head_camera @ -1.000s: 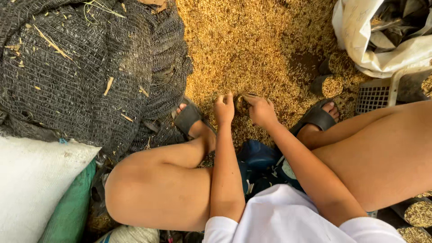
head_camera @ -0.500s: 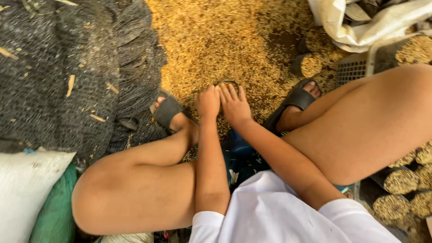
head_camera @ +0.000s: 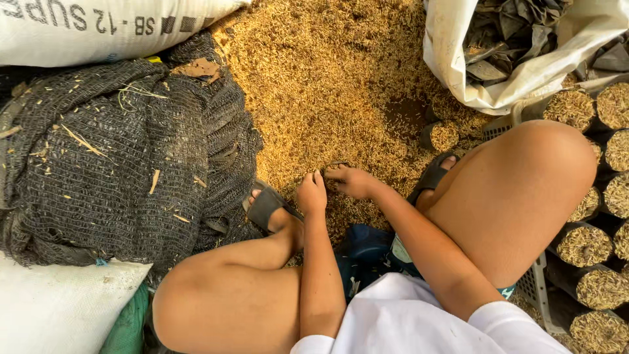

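Two hands meet low between the knees: the left hand (head_camera: 312, 193) curled, the right hand (head_camera: 352, 181) beside it, both pinching a small dark bag (head_camera: 337, 167) sunk in the rice husk pile (head_camera: 327, 85). Its mouth faces up, nearer the right hand. Against half a second ago the hands sit lower and apart. Filled bags (head_camera: 593, 242) stand right.

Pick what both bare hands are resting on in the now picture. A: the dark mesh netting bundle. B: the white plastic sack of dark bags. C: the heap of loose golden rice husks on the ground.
C: the left hand and right hand press side by side into the heap of loose golden rice husks, apart from the dark mesh netting bundle and white plastic sack.
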